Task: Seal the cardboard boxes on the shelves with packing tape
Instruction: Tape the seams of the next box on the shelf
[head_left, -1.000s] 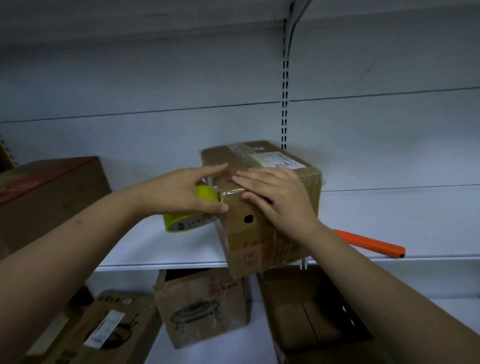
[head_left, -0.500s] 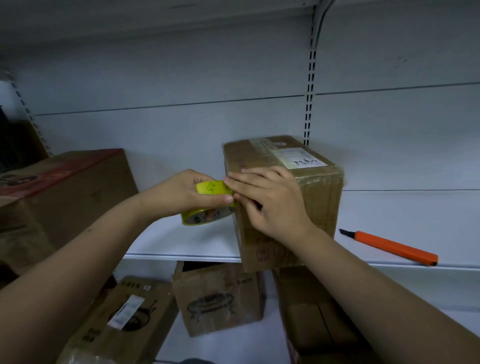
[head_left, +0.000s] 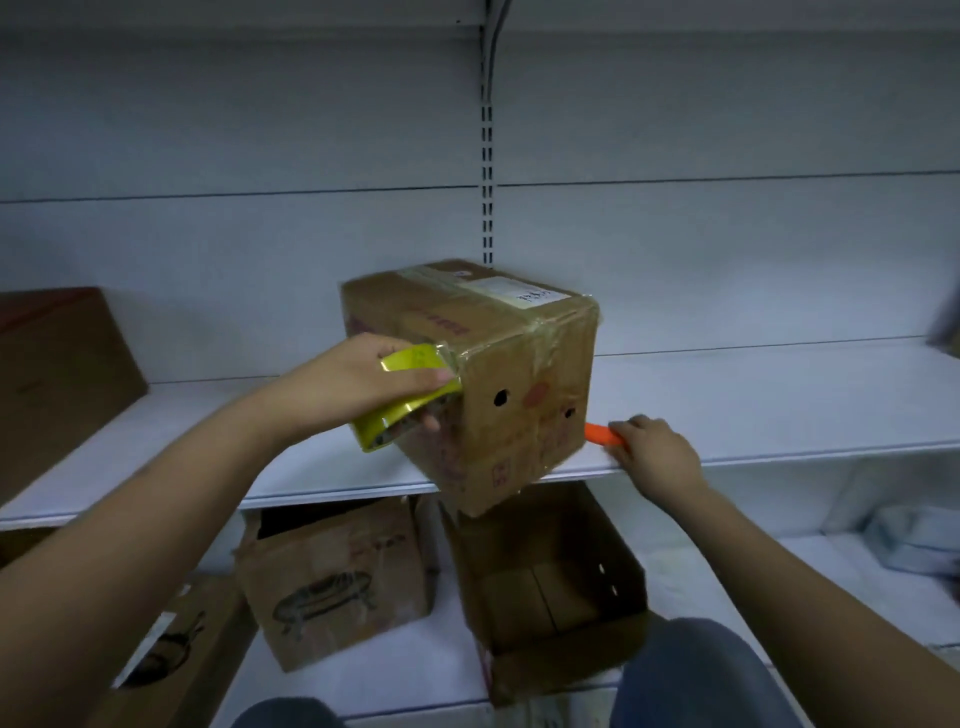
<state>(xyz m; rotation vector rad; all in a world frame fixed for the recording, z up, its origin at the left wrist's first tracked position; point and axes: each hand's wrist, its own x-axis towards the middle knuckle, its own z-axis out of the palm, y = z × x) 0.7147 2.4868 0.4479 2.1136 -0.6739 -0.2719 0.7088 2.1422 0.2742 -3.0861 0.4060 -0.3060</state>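
On shelf: boxy cardboard (taped)

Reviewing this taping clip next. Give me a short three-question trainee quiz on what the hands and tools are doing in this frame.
1. True or false: the left hand grips the yellow tape roll against the cardboard box.
2. What does the right hand reach? A) the orange utility knife B) a box on the lower shelf C) the white label
3. Fill in: the box sits on the shelf with one corner past the front ____.

Key: 1 true. 2 A; whether the fingers have closed on it cannot be told. 3 edge.
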